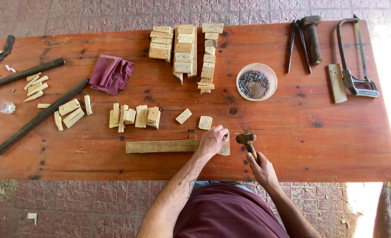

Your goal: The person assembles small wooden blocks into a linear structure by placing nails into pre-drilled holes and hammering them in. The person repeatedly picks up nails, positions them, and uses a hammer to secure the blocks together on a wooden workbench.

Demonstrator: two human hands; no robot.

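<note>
The reddish-brown wooden plank bench (292,132) carries everything. Near its front edge, at about six o'clock, lies the long flat pale wooden strip (162,146), stiff and light by the look of it, rough-faced rather than slippery. The left hand (213,141) presses down on its right end, fingers (221,132) curled closed over the wood, apparently pinching something small I cannot make out. A hold at that end, flat on the bench, looks the steadiest.

Just to the right, the right hand (262,169) grips the wooden handle of a small dark-headed hammer (247,140), fingers wrapped shut; the head is the heavy part, so the grip sits low on the handle.

At twelve o'clock stand stacks of short pale wooden blocks (184,48). At one o'clock sits a round clear bowl of dark metal nails (256,82), small and loose. No packages, labels or signs show.
</note>
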